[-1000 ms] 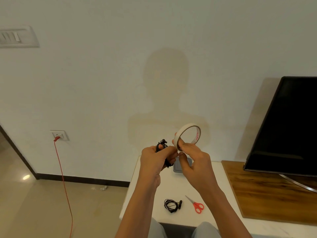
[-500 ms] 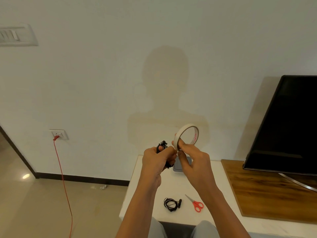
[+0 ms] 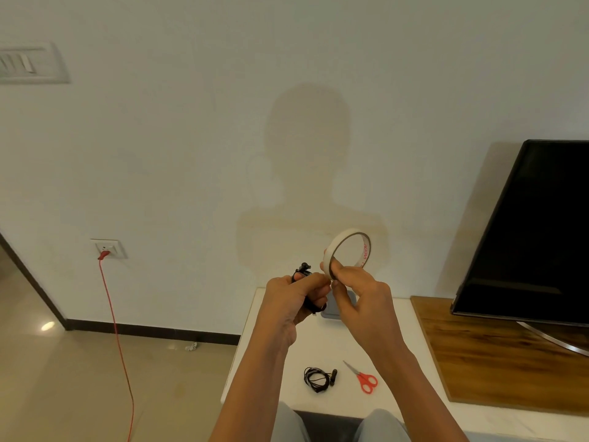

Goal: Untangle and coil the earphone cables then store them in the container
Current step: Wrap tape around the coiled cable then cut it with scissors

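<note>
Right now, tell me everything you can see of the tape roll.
The tape roll is a thin whitish ring with a dark inner edge and red print inside. It is held on edge above the white table, opening toward the camera. The right hand pinches its lower rim; fingertips of the left hand, which grips black earphones, meet it there.

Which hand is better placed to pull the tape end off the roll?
Probably the left hand: though it grips the coiled earphones, its fingertips meet the tape roll at its near edge, while the right hand grips and steadies the roll.
</note>
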